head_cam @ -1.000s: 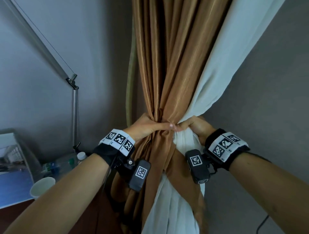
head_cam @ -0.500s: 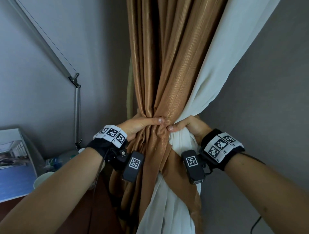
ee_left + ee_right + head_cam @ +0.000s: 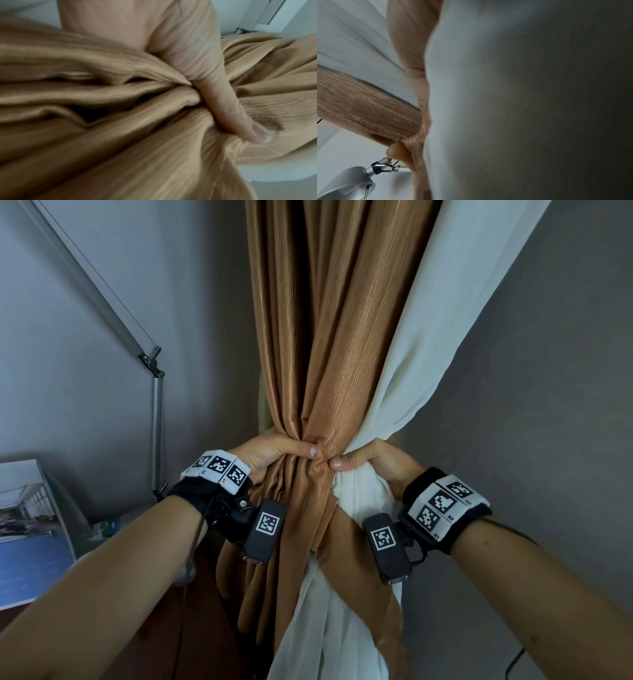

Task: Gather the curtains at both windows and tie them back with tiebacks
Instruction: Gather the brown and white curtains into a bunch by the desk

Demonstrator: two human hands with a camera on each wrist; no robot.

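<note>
The left hand (image 3: 270, 451) is wrapping its grip round the gathered brown curtain (image 3: 329, 354) from the left, thumb lying across the front folds; the left wrist view is showing that thumb pressing into the bunched cloth. The right hand (image 3: 373, 462) is closing its grip on the white curtain (image 3: 442, 337) from the right, thumb tip nearly meeting the left thumb at the waist of the bundle. Both hands are holding cloth, neither is free.

The two curtains are hanging together between grey walls, pinched in at hand height and fanning out above and below. A brown band (image 3: 359, 546) is crossing the white cloth just below the right hand; it may be the tieback or merely a curtain fold, and this cannot be settled from these views. A lamp arm (image 3: 102, 299) is standing to the left, above a desk (image 3: 85, 655) carrying a printed board (image 3: 30, 529).

Judgement: the gathering step is in hand at this window and the tying is not yet done. The next move is likely calling for one hand to take the whole bundle so the other is freed to bring a tieback round it. The risk is the folds slipping loose during that handover.
</note>
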